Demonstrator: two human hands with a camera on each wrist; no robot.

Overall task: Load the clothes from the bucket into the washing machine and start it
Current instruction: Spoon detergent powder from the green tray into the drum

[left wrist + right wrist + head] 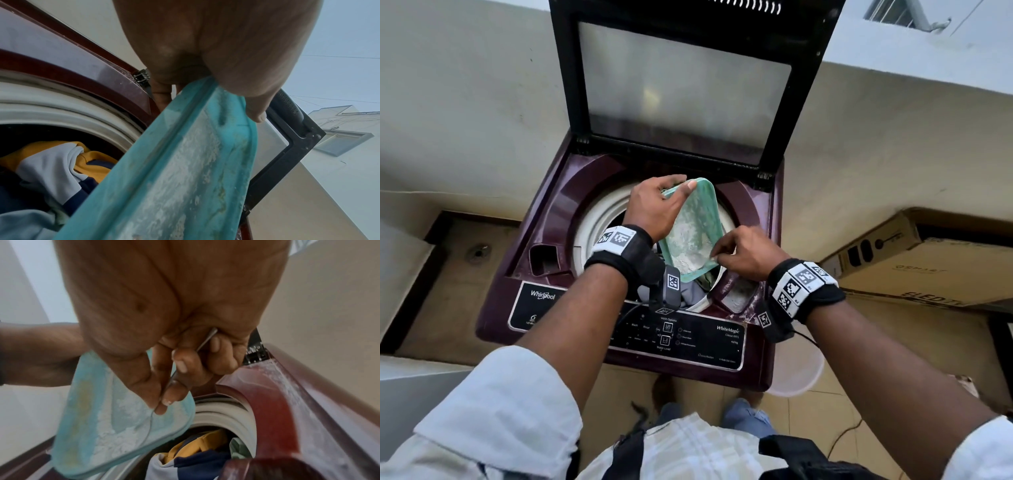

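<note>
Done: clothes (51, 164) lie in the washing machine (558, 212) drum, lid up | Now: left hand (654, 209) grips a green tray (693, 222) with white powder, tilted over the drum; right hand (746, 251) pinches its low corner and holds a thin metal stick (205, 340) | Left: probably tip powder, shut lid, press start

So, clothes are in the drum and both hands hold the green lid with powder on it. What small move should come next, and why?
Probably tilt the lid a little steeper over the drum: white powder clings to it, and the clothes lie right below. The left hand holds its far end, the right hand pinches the near corner.
</note>
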